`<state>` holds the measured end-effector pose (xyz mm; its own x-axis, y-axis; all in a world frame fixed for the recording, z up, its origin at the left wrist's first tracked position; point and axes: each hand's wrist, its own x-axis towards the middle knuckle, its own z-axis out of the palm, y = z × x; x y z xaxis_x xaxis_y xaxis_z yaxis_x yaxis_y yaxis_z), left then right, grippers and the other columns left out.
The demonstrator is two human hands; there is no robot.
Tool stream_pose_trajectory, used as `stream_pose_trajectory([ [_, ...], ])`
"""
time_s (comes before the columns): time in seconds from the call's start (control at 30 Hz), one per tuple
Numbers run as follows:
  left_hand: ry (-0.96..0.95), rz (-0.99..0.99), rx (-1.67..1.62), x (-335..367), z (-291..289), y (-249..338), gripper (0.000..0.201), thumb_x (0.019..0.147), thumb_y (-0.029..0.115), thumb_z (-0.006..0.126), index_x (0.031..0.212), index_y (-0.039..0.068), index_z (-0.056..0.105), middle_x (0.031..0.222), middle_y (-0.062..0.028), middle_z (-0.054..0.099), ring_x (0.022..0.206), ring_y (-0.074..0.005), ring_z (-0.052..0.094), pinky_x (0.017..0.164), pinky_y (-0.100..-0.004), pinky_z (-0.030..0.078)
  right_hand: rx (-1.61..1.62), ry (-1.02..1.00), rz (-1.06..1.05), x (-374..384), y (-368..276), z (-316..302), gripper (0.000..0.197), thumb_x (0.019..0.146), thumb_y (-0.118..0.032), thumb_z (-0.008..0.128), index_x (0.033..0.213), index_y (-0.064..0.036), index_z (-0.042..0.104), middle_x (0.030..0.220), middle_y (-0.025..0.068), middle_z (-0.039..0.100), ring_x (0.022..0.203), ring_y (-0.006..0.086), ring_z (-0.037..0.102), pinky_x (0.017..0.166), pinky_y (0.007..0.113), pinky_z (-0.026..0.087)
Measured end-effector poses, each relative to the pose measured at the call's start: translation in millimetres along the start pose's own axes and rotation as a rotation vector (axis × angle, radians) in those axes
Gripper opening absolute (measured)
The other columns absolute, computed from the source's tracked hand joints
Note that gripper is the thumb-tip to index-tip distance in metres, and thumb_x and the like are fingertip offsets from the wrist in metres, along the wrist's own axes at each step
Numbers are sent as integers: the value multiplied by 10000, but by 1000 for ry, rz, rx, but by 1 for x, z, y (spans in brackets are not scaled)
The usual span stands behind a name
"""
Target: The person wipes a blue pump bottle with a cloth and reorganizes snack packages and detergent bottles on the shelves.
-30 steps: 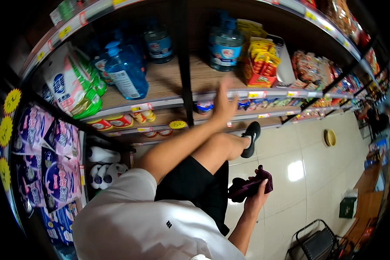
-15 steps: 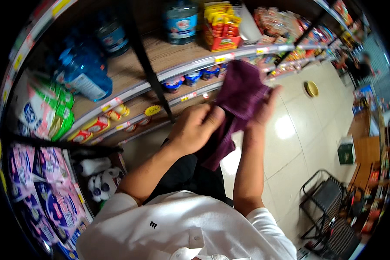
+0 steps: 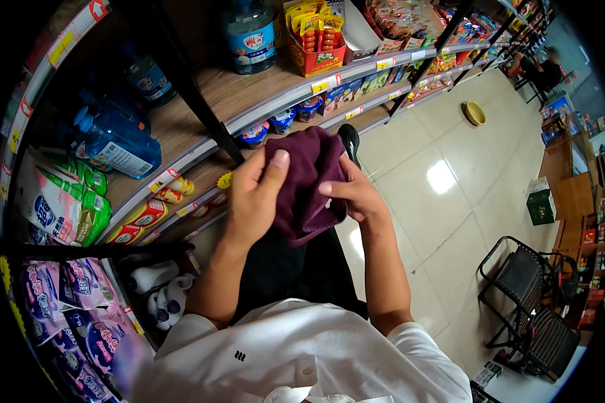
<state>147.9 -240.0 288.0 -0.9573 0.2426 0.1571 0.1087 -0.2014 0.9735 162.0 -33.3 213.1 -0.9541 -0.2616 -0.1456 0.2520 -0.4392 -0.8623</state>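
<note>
A dark purple cloth is bunched up in front of my body, with both of my hands on it. My left hand grips its left side, the thumb lying over the top and the fingers out of sight behind. On the right edge, my right hand pinches the fabric with its thumb pointing inward across a fold. The cloth's lower rim hangs loosely between the hands. Beyond it, on a low shelf, stand blue lidded cups.
Shelving curves along the left and front, holding a large blue-labelled bottle, a red snack box and blue bottles. Purple packs lie lower left. A yellow bowl sits on the tiled floor, with black chairs at right. Another person sits far off.
The cloth has come down and left, from stretched out and hanging to gathered between both hands. My right hand has moved from flat against it to pinching its edge.
</note>
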Motion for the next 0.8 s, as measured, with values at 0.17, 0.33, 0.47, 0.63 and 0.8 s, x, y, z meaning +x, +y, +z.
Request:
stream_pose_trajectory([
  [0.17,-37,-91,-200,10,-14,27,329,1104,245,521,1276,-16,624,1123,-48,687,1002,-86,622,918,-251,502,101,157,-11,-10,4,-12,552,824,77,690,1363,5,590,1180,74,698,1071,176,667,956,314,527],
  [0.33,-40,-106,-370,8,-43,51,361,1094,237,513,1347,-12,580,1238,-148,695,1112,-219,684,994,-358,548,180,-7,-213,-32,-21,-49,460,869,3,642,1325,58,608,1244,129,697,1144,232,667,1003,364,519],
  [0.47,-2,-183,-436,10,-45,54,381,1088,253,522,1367,-2,572,1262,-156,682,1131,-242,681,998,-374,551,699,149,-315,-54,-46,-6,820,1017,-631,490,1413,87,517,1382,219,616,1253,358,616,1112,469,468],
  [0.63,9,-321,-523,7,-33,27,354,1074,210,540,1353,-1,589,1303,-133,666,1183,-227,657,1053,-380,507,856,77,-170,-74,50,-37,1007,962,-810,353,1456,57,488,1489,205,547,1368,366,520,1191,463,386],
  [0.8,28,-437,-530,5,-46,4,338,1067,188,541,1352,14,598,1277,-129,692,1180,-227,665,1046,-381,507,997,124,-421,-84,33,-52,1132,917,-793,503,1581,85,238,1620,270,336,1480,398,387,1237,528,307],
])
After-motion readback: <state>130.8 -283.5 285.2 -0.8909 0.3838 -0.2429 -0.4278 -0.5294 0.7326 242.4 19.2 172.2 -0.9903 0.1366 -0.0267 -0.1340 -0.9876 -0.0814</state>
